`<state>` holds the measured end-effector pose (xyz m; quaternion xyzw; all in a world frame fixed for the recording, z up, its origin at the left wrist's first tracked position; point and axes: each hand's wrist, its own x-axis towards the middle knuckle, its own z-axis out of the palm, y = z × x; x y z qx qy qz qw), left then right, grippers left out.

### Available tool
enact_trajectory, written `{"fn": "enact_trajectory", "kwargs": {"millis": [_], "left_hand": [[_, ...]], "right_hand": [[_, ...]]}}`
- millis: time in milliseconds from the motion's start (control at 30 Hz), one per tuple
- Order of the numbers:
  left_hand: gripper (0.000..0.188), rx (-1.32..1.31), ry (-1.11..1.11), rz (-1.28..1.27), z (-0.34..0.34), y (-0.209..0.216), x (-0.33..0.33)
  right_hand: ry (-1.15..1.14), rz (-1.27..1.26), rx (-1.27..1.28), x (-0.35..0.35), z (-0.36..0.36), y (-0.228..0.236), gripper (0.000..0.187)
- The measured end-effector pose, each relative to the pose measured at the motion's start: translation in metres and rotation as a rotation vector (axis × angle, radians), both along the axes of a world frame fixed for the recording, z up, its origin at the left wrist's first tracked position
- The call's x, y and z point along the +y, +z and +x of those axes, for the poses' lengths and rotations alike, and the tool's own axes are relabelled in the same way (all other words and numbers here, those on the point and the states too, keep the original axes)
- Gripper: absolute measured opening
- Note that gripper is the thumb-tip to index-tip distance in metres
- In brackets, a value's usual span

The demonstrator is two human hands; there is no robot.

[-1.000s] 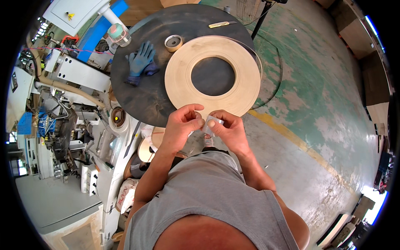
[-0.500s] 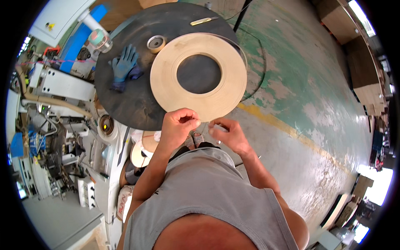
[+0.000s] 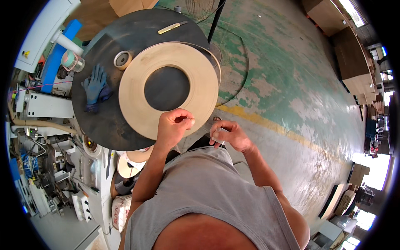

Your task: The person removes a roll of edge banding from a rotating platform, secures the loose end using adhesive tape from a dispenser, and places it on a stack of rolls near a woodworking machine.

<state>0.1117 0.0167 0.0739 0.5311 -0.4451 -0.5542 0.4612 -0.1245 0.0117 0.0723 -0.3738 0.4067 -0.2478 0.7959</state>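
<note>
Clear-looking scrap (image 3: 223, 131) is gripped in the right hand (image 3: 234, 137) beyond the table's (image 3: 112, 132) near edge, best squeezed lightly tbh (left hand (image 3: 174, 127) pinched closed, contents can't be told).

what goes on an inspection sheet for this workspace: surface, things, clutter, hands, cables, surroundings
Surface: dark round table, scuffed
Things: large pale ring-shaped roll flat on the table; small translucent item, kind unclear
Clutter: blue gloves, small tape roll and yellow-handled knife on the table
Hands: left hand pinching, anything held too small to tell; right hand gripping the small translucent item
Cables: dark cable or hose curving over worn green floor
Surroundings: white machinery at left; yellow floor line at right
</note>
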Motion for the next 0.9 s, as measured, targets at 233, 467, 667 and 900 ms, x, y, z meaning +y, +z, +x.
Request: {"fn": "enact_trajectory", "kwargs": {"millis": [233, 467, 667, 900], "left_hand": [[0.003, -0.076, 0.175, 0.071, -0.108, -0.022, -0.088], [0.016, -0.069, 0.309, 0.241, -0.175, -0.075, -0.134], [0.051, -0.734, 0.266, 0.384, -0.217, -0.216, -0.13], [0.033, -0.802, 0.59, 0.023, -0.206, -0.289, -0.183]], "right_hand": [[0.265, -0.112, 0.165, -0.13, -0.11, -0.04, 0.013], [0.403, -0.171, 0.334, -0.241, -0.188, -0.058, 0.017], [0.39, -0.26, 0.55, -0.282, -0.203, -0.107, 0.018], [0.298, -0.353, 0.7, -0.291, -0.18, -0.152, 0.018]]}}
